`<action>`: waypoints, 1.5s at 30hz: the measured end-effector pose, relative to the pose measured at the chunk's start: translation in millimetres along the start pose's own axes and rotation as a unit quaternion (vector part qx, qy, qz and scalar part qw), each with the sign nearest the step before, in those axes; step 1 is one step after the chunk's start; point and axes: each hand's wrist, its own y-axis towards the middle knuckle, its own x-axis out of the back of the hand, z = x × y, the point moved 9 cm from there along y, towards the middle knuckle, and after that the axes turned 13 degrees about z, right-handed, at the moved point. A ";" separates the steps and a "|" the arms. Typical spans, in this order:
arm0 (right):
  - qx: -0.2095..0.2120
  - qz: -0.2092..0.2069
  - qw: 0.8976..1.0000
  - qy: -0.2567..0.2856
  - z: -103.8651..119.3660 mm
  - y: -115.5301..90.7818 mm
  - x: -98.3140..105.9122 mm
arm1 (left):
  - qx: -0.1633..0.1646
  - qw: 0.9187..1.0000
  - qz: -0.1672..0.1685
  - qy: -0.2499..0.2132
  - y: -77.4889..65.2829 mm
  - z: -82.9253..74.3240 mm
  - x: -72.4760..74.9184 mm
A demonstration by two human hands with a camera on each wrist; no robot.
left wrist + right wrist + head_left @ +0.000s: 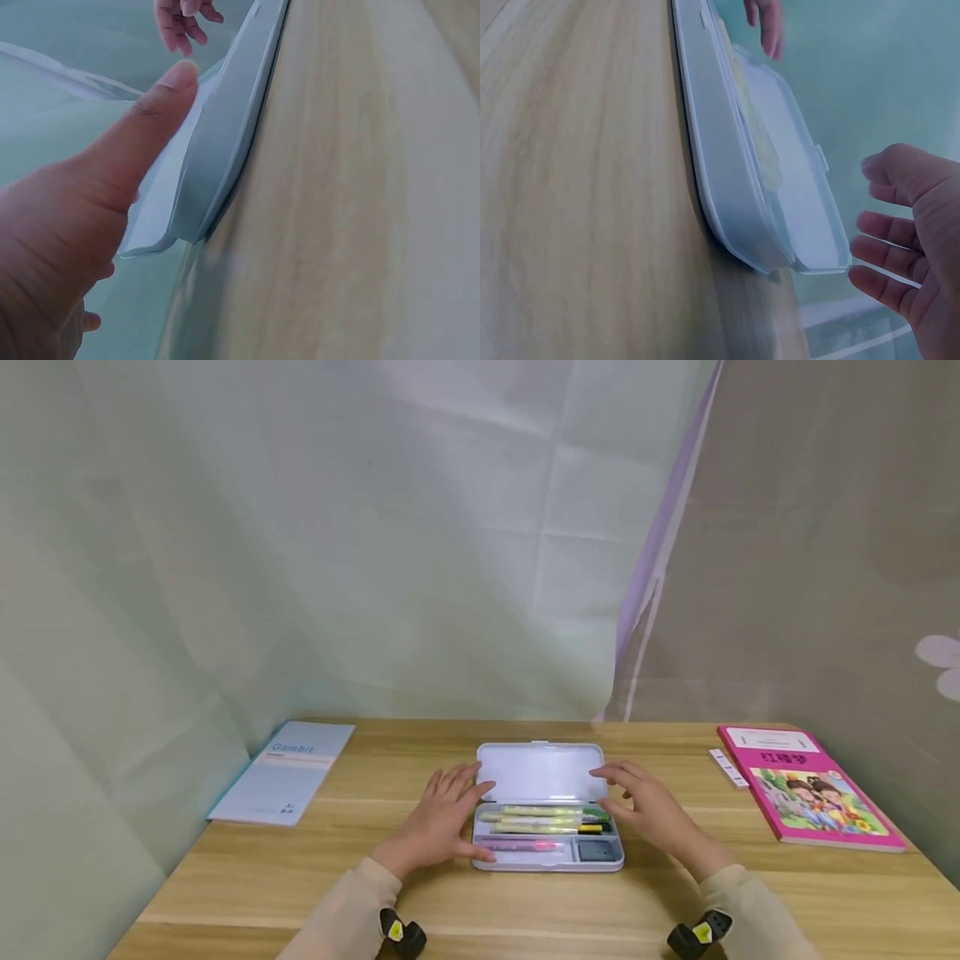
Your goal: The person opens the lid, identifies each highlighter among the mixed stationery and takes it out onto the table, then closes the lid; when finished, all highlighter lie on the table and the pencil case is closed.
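A white pencil case (525,867) lies opened out on the table, its lid (540,772) folded back towards the wall. Several yellow-green pens (536,820) fill the rear compartment. In front of them lies a purple-and-pink pen (517,844), beside a dark square item (596,851) in its own small compartment. My left hand (431,827) is spread at the case's left side, the thumb over its front left corner. At the right edge of the lid, my right hand (652,806) has loosely bent fingers; the right wrist view shows its fingers (885,255) holding nothing.
A light blue notebook (292,772) lies at the table's left. At the right are a pink book (817,789) with a cartoon cover and a small white strip (727,769) against its left edge. Hanging cloth (450,568) encloses the table's back and sides.
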 end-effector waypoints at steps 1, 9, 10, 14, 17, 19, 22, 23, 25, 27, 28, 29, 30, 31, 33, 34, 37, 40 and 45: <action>0.005 0.000 1.000 0.000 1.5 0.3 -1.0 | 0.000 1.000 0.003 0.000 -0.4 0.3 -0.9; 0.014 0.023 0.999 0.047 4.4 5.1 -13.9 | -0.005 1.000 0.027 -0.007 -1.6 3.0 -9.1; 0.014 0.025 0.998 0.052 4.5 5.7 -15.3 | -0.005 1.000 0.026 -0.006 -1.7 3.6 -9.6; 0.025 0.028 0.998 0.054 6.3 5.8 -19.3 | -0.005 1.000 0.028 -0.002 -1.7 4.5 -11.0; 0.030 0.030 0.998 0.047 7.1 5.9 -22.8 | -0.003 0.999 0.033 -0.007 -1.9 5.7 -13.6; 0.025 0.034 0.998 0.041 6.9 6.4 -24.6 | -0.001 0.999 0.037 -0.011 -1.9 6.6 -15.2; 0.014 0.041 0.999 0.032 6.0 7.3 -26.5 | 0.001 0.999 0.040 -0.014 -1.8 7.4 -16.2; 0.013 0.041 0.999 0.025 6.2 7.6 -26.8 | 0.002 0.999 0.040 -0.012 -1.7 7.6 -16.3; 0.014 0.040 0.999 0.009 7.3 8.3 -26.8 | 0.001 0.999 0.038 -0.010 -1.6 7.8 -16.0; 0.017 0.036 0.999 -0.008 8.4 8.9 -26.7 | 0.000 0.999 0.037 -0.012 -1.6 8.1 -15.5; 0.020 0.033 0.999 -0.016 9.1 9.2 -26.7 | -0.001 0.999 0.035 -0.014 -1.4 8.4 -15.5; 0.024 0.029 0.999 -0.022 9.9 9.5 -26.8 | -0.001 0.999 0.036 -0.015 -1.3 8.8 -15.7; 0.025 0.027 0.999 -0.024 10.2 9.8 -27.2 | -0.001 0.999 0.035 -0.016 -1.2 9.0 -15.9; 0.027 0.026 0.999 -0.025 10.5 10.1 -27.7 | -0.004 0.999 0.034 -0.017 -1.2 9.0 -15.8; 0.031 0.025 0.999 -0.028 11.0 10.5 -29.3 | -0.005 0.999 0.033 -0.016 -1.0 9.4 -16.5; 0.033 0.024 0.999 -0.029 11.3 10.6 -30.1 | -0.007 0.999 0.031 -0.015 -0.9 9.4 -16.7; 0.036 0.021 0.999 -0.033 11.8 10.6 -33.0 | -0.007 0.999 0.030 -0.015 -1.0 10.0 -18.2; 0.037 0.011 0.998 -0.041 11.4 10.1 -35.3 | -0.001 0.999 0.037 -0.021 -0.9 11.3 -20.2; 0.048 -0.015 0.997 -0.062 11.8 9.0 -37.7 | -0.001 0.999 0.041 -0.018 -1.2 11.5 -21.1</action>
